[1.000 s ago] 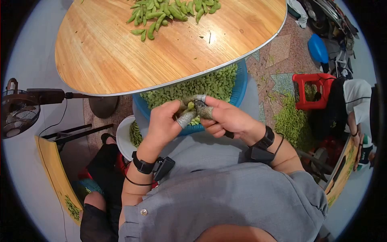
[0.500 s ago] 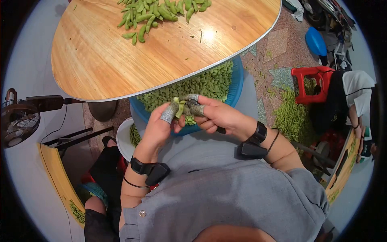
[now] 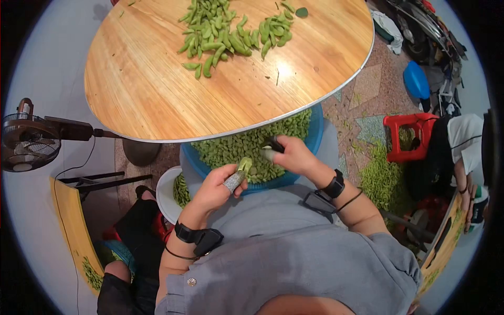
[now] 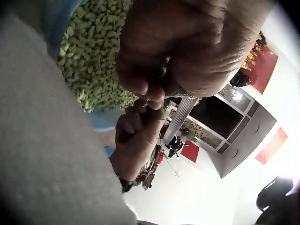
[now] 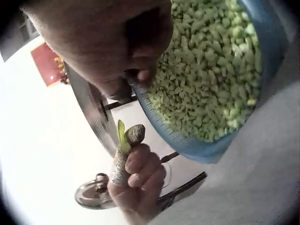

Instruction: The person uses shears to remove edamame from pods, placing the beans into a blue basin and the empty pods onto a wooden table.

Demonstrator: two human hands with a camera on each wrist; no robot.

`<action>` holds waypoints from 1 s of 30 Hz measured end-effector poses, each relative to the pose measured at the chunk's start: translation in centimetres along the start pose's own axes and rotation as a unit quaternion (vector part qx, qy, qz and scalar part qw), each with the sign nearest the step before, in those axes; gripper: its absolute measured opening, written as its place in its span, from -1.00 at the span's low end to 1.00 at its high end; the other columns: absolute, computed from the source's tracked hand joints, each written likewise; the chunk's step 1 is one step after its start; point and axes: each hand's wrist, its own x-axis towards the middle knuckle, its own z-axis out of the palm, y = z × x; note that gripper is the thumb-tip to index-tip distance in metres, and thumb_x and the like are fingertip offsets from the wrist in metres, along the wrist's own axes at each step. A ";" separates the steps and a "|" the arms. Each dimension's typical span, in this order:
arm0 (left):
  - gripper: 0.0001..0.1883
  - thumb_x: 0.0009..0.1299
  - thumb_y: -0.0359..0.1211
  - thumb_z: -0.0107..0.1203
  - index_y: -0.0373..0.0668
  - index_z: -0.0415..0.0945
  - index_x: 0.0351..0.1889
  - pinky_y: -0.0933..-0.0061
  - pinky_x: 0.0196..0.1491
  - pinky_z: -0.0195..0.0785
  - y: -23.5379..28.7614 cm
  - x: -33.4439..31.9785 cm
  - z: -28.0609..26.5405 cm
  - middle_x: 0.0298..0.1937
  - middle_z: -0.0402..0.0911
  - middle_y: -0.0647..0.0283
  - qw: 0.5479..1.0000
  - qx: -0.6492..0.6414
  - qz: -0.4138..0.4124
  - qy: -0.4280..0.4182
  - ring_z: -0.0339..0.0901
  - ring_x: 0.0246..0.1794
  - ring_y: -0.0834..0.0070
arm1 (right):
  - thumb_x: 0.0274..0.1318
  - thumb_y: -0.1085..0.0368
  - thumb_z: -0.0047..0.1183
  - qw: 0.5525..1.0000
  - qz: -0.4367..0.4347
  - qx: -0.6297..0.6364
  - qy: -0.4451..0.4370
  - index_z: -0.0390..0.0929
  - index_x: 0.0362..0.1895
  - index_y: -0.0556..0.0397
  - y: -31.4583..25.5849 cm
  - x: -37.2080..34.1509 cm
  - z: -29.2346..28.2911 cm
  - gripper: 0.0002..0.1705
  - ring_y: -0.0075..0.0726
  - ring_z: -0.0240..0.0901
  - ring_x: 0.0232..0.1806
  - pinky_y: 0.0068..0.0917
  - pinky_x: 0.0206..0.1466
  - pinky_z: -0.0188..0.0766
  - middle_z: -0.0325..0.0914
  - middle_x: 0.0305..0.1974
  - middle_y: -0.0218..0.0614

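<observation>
My left hand (image 3: 215,188) pinches a split green soybean pod (image 5: 122,133) between thumb and forefinger, both wrapped in grey covers. My right hand (image 3: 295,155) is apart from it, its fingers bent over the blue basin (image 3: 316,134). Dark and grey coverings show at its blurred fingertips, and I cannot tell whether it holds anything. Shelled green beans (image 5: 206,70) fill the basin beneath both hands. A heap of whole pods (image 3: 220,37) lies on the wooden table (image 3: 173,100) in front.
The table's metal edge overhangs the basin. A white bucket (image 3: 167,202) with pods stands at the left, near a fan (image 3: 31,139). On the right are a red stool (image 3: 394,142), pods piled on the floor (image 3: 379,181), and another person's arm (image 3: 462,168).
The hands were together at the pod; now the right hand has moved away over the basin. The left keeps its pinch on the pod, which now stands open.
</observation>
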 end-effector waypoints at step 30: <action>-0.88 0.27 -0.40 0.06 -0.28 0.44 -0.35 0.33 -0.44 0.32 -1.4 -3.2 -2.2 -0.55 0.46 0.03 0.873 0.325 0.171 0.321 0.47 -0.56 0.25 | -0.01 0.23 0.11 0.948 -0.214 -0.176 0.154 0.46 -0.31 0.12 -8.7 0.2 -4.6 -0.76 0.13 0.45 -0.42 -0.16 -0.37 0.38 0.48 -0.49 0.01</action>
